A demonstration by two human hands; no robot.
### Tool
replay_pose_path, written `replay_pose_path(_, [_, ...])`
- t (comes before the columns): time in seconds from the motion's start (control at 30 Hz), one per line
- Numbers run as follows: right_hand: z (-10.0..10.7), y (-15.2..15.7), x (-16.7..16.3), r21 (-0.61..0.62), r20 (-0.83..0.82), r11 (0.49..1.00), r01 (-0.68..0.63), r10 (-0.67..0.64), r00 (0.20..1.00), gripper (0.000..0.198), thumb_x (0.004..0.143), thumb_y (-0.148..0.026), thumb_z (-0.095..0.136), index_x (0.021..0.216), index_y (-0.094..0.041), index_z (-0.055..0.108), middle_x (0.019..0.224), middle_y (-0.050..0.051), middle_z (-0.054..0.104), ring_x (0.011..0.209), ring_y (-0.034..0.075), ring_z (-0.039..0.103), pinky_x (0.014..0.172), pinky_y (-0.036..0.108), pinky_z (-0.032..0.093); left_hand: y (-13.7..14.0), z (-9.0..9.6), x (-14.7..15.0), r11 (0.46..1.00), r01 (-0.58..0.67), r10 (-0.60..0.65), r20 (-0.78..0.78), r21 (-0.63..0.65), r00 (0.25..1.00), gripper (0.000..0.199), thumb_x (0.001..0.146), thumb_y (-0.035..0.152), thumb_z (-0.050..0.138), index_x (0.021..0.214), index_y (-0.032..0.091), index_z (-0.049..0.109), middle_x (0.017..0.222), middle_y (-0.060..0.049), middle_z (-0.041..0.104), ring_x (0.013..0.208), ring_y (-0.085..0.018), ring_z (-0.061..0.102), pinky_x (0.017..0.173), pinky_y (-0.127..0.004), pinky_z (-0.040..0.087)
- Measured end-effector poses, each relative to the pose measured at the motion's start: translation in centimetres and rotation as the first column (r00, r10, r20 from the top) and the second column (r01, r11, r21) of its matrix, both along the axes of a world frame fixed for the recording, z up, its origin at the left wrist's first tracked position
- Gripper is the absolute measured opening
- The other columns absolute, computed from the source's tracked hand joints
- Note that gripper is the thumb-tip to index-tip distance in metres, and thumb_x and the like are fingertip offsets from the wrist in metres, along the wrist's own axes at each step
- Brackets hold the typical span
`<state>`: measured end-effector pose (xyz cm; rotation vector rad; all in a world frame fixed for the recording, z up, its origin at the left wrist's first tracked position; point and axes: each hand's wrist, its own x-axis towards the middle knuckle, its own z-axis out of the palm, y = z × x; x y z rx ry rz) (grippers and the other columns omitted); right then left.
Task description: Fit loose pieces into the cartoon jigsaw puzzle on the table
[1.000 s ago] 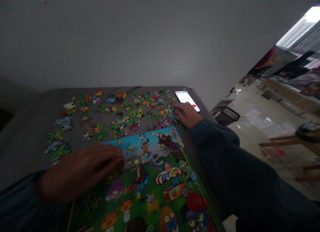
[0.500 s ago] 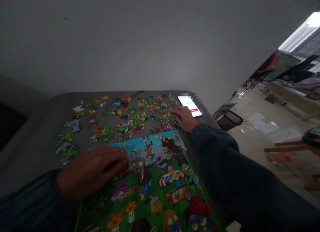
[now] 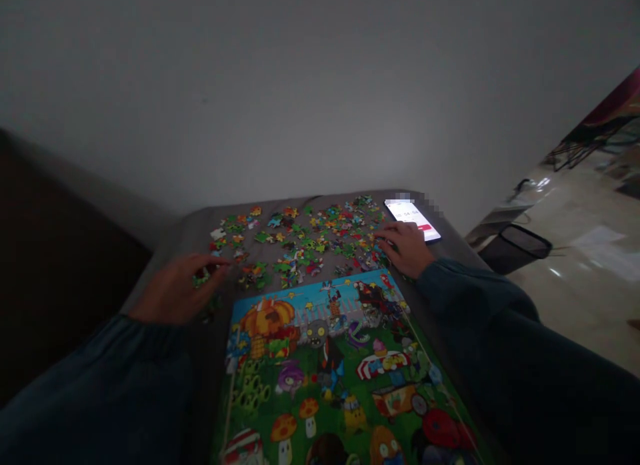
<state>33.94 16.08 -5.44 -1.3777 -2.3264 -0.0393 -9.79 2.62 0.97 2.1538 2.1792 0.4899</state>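
Observation:
Loose jigsaw puzzle pieces (image 3: 300, 241) in many colours lie scattered over the grey cloth-covered surface. My left hand (image 3: 175, 288) is over the left part of the pieces, a little blurred. Its thumb and index finger come together in a pinch, and what is between the tips is too small to make out. My right hand (image 3: 406, 250) rests at the right edge of the pieces with its fingers stretched out, their tips touching the pile beside the phone. Nearer to me lies a picture board (image 3: 330, 378) with cartoon plants and zombies, a large pumpkin at its upper left.
A phone (image 3: 419, 219) with a lit timer screen lies just behind my right hand. The grey covered surface (image 3: 185, 228) ends against a pale wall (image 3: 300, 85). Down on the right, a dark mesh bin (image 3: 523, 245) stands on the shiny tiled floor.
My left hand has moved off the picture board to the pieces at the left, uncovering the pumpkin. The right hand stays by the phone. The whole view has shifted as my head turned left.

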Motion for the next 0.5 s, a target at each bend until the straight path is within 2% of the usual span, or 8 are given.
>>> replay_pose_path(0.1, [0.1, -0.5, 0.0, 0.061, -0.018, 0.998, 0.021, -0.02, 1.0, 0.033, 0.098, -0.031, 0.052, 0.124, -0.028, 0.071, 0.14, 0.013, 0.052, 0.128, 0.035, 0.045, 0.098, 0.053, 0.044, 0.2, -0.5, -2.6, 0.99, -0.131, 0.131, -0.001, 0.046, 0.991, 0.047, 0.084, 0.054, 0.044, 0.101, 0.023, 0.075, 0.099, -0.01, 0.073, 0.089, -0.03, 0.068, 0.086, -0.042, 0.054])
replay_pose_path(0.27, [0.3, -1.6, -0.4, 0.132, -0.033, 0.991, -0.001, 0.005, 0.999, 0.036, 0.095, -0.027, 0.053, 0.127, -0.029, 0.069, 0.144, 0.013, 0.046, 0.129, 0.036, 0.042, 0.098, 0.054, 0.044, 0.3, -1.6, -5.1, 0.976, -0.213, 0.213, -0.011, 0.054, 0.977, 0.044, 0.084, 0.051, 0.049, 0.107, 0.021, 0.072, 0.104, -0.011, 0.072, 0.106, -0.033, 0.066, 0.096, -0.045, 0.051])
replay_pose_path(0.37, [0.2, -2.1, -0.7, 0.154, -0.038, 0.987, -0.052, 0.058, 0.998, 0.036, 0.093, -0.024, 0.053, 0.125, -0.028, 0.07, 0.143, 0.014, 0.048, 0.127, 0.037, 0.043, 0.097, 0.054, 0.045, 0.5, -2.3, -5.7, 0.971, -0.241, 0.241, 0.013, 0.01, 0.971, 0.039, 0.089, 0.048, 0.052, 0.113, 0.023, 0.068, 0.108, -0.007, 0.071, 0.109, -0.03, 0.065, 0.098, -0.04, 0.051])
replay_pose_path(0.5, [-0.1, -2.2, -0.9, 0.154, -0.016, 0.977, -0.145, 0.149, 0.989, 0.038, 0.092, -0.022, 0.053, 0.125, -0.028, 0.07, 0.141, 0.014, 0.051, 0.127, 0.038, 0.043, 0.096, 0.056, 0.044, 1.9, -2.0, -6.0, 0.96, -0.257, 0.266, 0.071, -0.112, 0.961, 0.037, 0.097, 0.042, 0.056, 0.122, 0.016, 0.064, 0.114, -0.008, 0.069, 0.105, -0.026, 0.066, 0.095, -0.041, 0.054])
